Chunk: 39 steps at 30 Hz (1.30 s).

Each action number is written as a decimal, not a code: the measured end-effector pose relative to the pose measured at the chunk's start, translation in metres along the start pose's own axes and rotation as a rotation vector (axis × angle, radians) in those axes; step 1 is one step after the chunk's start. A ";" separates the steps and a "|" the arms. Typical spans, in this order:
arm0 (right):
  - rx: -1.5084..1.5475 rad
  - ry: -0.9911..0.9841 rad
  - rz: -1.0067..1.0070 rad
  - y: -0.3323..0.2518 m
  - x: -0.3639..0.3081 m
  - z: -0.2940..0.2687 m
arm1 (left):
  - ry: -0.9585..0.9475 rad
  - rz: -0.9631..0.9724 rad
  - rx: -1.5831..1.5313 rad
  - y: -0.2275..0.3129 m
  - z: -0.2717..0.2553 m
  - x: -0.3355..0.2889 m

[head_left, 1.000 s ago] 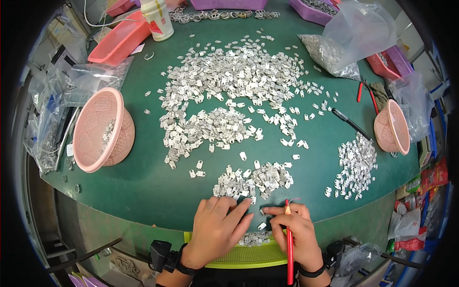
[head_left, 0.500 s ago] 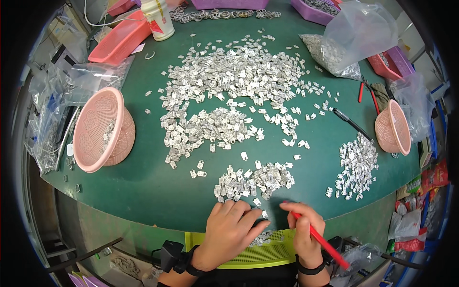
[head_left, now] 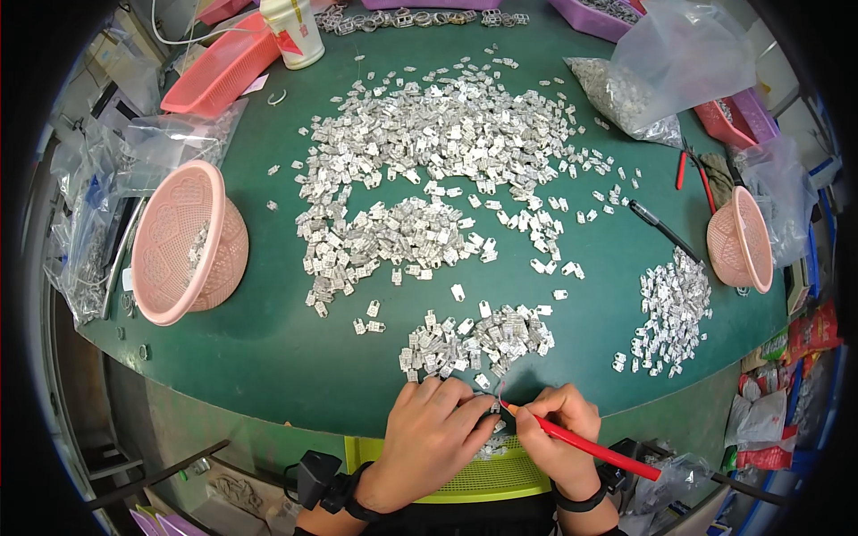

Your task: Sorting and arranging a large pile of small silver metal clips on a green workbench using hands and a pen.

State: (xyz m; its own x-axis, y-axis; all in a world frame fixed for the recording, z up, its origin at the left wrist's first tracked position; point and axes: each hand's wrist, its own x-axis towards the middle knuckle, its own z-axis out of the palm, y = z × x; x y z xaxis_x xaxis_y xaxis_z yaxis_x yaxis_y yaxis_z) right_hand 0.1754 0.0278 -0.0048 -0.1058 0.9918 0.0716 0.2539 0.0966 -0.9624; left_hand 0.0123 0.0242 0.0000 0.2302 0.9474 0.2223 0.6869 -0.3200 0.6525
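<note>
My left hand [head_left: 424,439] lies over the table's near edge, palm down and fingers stretched forward. Its fingertips meet the small heap of silver lock-shaped metal tags [head_left: 478,339], and a few loose tags lie by the index finger and thumb. Closed in a pen grip, my right hand [head_left: 565,438] holds a slim red pen-shaped tool [head_left: 608,454]. The tool's thin tip points at the tags beside the left index finger. Below the edge, between both hands, a yellow-green mesh tray [head_left: 447,487] holds more tags.
A large spread of tags [head_left: 438,134] covers the middle table; another heap [head_left: 672,313] lies right. Pink baskets stand left [head_left: 150,304] and right [head_left: 749,237]. A black pen [head_left: 666,228], red-handled pliers [head_left: 682,170], a bag of tags [head_left: 617,98] and a white bottle [head_left: 295,40] lie farther off.
My right hand has moved slightly left and the tool's tip has swung forward to the tags by the left fingers. My left hand stays nearly in place.
</note>
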 end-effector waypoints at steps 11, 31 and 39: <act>-0.090 0.003 0.013 0.000 0.000 -0.002 | 0.016 0.029 -0.030 -0.002 0.002 0.001; -0.366 0.070 -0.049 -0.010 -0.006 -0.037 | 0.116 -0.017 0.019 -0.013 -0.007 -0.008; -0.582 -0.284 -0.318 -0.018 0.013 -0.001 | 0.118 -0.026 0.028 -0.012 -0.005 -0.008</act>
State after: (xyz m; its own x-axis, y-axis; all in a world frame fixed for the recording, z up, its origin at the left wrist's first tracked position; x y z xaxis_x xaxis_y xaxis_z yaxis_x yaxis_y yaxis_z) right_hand 0.1701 0.0394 0.0139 -0.4854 0.8559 0.1782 0.6317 0.4843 -0.6053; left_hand -0.0007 0.0206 -0.0062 0.1302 0.9480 0.2904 0.7113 -0.2933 0.6388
